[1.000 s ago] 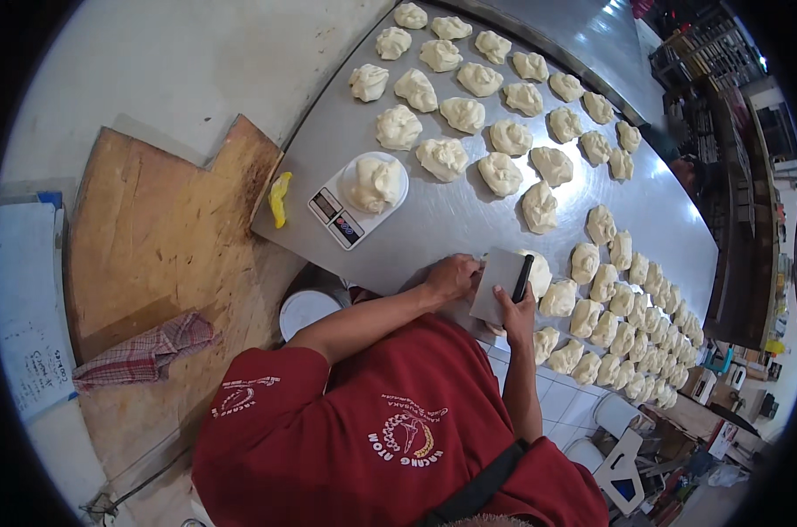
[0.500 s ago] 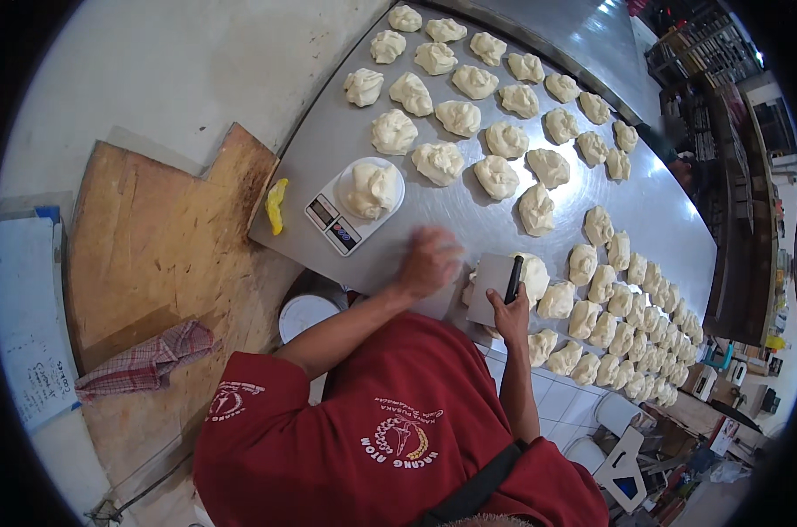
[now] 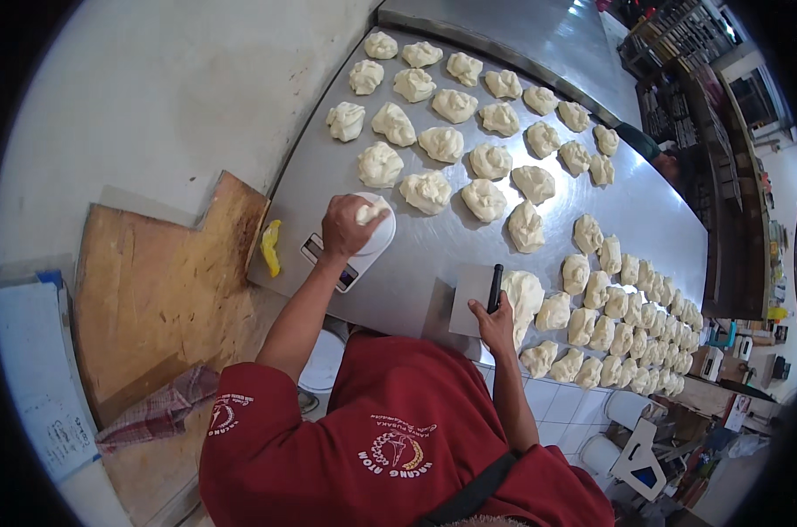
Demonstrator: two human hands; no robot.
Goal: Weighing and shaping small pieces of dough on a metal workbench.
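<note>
The step in hand looks to be weighing: the left hand is over the scale, left of centre in the frame, its fingers curled, gripping a lump of dough that shows between thumb and fingers above the plate; the hand hides whether more dough lies beneath; the right hand, right of centre and lower down, has its thumb against the scraper, the other fingers mostly hidden behind it, so I cannot tell how they are set; the slab lies just right of the scraper.

The next move, I judge, calls for the left fingers to open and clear the plate for a reading, or to lift the lump off; the scraper is near the slab for any trimming.

Counted: one scale; one scraper; one slab; one lump gripped; twenty-three loose lumps across the upper part of the table; a packed group at right, over twenty, its far end too small to count; one yellow wrap at left; one cloth at lower left.
</note>
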